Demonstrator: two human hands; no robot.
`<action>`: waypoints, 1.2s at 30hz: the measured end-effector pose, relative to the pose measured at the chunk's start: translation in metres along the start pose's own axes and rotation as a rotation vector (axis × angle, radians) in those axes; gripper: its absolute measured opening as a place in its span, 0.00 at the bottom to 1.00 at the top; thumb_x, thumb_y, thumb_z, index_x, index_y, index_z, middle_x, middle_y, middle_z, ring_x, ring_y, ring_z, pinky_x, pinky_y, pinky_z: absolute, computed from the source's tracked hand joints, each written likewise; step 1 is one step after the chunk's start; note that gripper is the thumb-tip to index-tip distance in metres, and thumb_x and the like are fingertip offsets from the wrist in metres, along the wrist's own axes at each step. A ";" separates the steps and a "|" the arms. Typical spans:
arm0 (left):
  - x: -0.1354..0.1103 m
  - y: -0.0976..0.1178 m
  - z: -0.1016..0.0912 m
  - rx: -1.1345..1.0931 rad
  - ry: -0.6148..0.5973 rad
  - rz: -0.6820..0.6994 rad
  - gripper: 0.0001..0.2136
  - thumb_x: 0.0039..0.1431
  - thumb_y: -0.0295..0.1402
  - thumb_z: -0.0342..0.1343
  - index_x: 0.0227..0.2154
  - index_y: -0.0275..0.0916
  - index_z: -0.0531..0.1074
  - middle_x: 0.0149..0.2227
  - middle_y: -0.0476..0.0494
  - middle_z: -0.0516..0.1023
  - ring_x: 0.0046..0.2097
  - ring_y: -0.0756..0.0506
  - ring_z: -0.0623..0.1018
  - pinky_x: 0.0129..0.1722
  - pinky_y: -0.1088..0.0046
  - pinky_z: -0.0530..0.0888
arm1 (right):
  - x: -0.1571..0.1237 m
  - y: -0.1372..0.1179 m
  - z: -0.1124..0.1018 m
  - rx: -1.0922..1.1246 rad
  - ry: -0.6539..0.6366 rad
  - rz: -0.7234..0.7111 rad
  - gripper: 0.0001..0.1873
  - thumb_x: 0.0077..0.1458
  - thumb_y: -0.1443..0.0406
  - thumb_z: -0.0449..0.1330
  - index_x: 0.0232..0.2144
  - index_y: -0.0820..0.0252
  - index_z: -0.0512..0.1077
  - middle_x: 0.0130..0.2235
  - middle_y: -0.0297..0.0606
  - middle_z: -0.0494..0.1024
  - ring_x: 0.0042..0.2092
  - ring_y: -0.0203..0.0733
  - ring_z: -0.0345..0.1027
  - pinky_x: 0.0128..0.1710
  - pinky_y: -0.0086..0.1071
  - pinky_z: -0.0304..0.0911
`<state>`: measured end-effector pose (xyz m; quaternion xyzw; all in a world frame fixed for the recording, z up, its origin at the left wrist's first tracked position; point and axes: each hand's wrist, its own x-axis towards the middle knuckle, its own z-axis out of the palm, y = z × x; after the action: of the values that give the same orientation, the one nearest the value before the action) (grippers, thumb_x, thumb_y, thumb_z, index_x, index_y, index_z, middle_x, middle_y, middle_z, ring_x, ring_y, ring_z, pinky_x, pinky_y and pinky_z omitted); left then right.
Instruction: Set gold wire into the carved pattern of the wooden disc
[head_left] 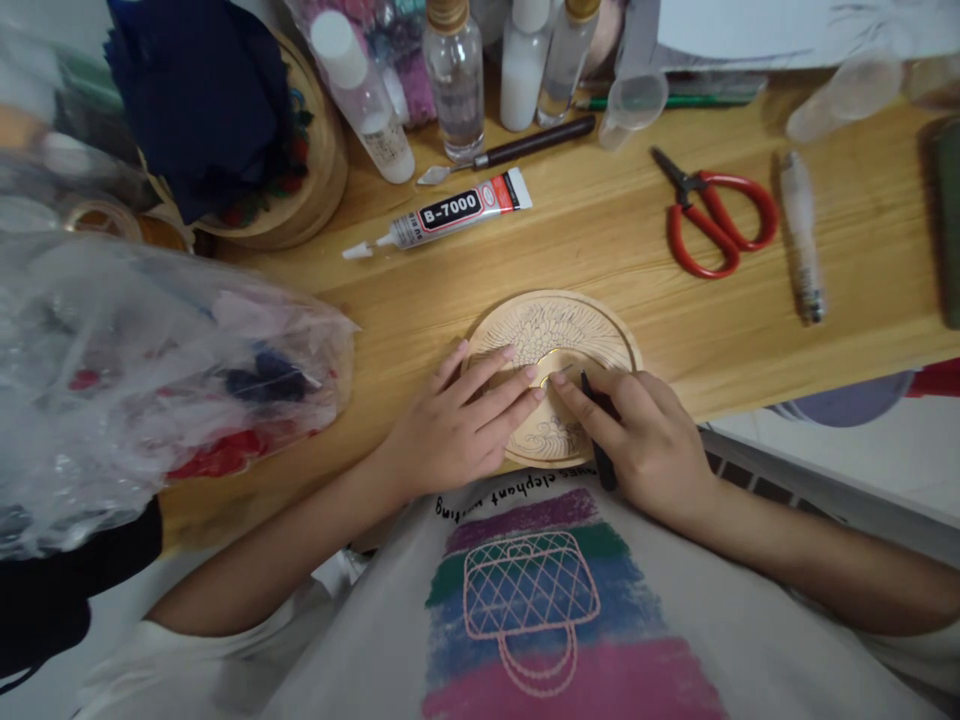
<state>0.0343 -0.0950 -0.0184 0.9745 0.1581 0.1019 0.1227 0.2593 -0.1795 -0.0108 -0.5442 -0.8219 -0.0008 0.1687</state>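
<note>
A round wooden plaque [551, 318] with a raised rim and a drawn line pattern lies at the table's near edge. My left hand [469, 425] rests over its left side, fingers stretched out and apart, fingertips near its middle. A thin gold wire [546, 356] curves across the plaque's middle, by the fingertips of both hands. My right hand [645, 435] holds black tweezers [604, 468] against the palm, tips pointing away from me. Its index finger presses down beside the wire. The fingers partly hide the tweezers and the wire.
Beyond the plaque lie a B-7000 glue tube [450, 215], a dark-handled tool [536, 143], red-handled scissors [705, 215] and a clear pen [802, 235]. Several bottles [454, 90] stand at the back. A plastic bag [225, 350] and a round wooden container [319, 190] occupy the left.
</note>
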 end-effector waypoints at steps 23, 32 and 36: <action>-0.001 0.000 0.002 0.016 0.008 0.001 0.21 0.64 0.30 0.48 0.59 0.36 0.68 0.58 0.40 0.75 0.64 0.35 0.68 0.66 0.47 0.58 | 0.004 -0.002 -0.003 -0.017 -0.008 -0.005 0.17 0.67 0.70 0.48 0.48 0.68 0.74 0.40 0.48 0.77 0.38 0.44 0.64 0.36 0.34 0.62; -0.001 0.000 0.001 0.012 0.009 -0.002 0.20 0.65 0.29 0.48 0.58 0.35 0.69 0.59 0.41 0.75 0.64 0.35 0.68 0.66 0.47 0.58 | 0.005 -0.004 -0.003 -0.005 -0.009 0.003 0.17 0.67 0.71 0.48 0.49 0.69 0.74 0.40 0.48 0.77 0.37 0.43 0.65 0.38 0.33 0.64; 0.000 0.001 0.002 0.010 0.001 -0.008 0.20 0.64 0.29 0.48 0.59 0.36 0.69 0.59 0.41 0.75 0.64 0.35 0.68 0.66 0.47 0.58 | 0.004 -0.005 -0.002 0.013 -0.019 0.007 0.17 0.66 0.71 0.48 0.51 0.71 0.72 0.43 0.50 0.77 0.40 0.44 0.67 0.40 0.34 0.66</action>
<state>0.0344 -0.0959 -0.0198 0.9744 0.1625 0.1013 0.1181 0.2542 -0.1778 -0.0069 -0.5460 -0.8214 0.0103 0.1643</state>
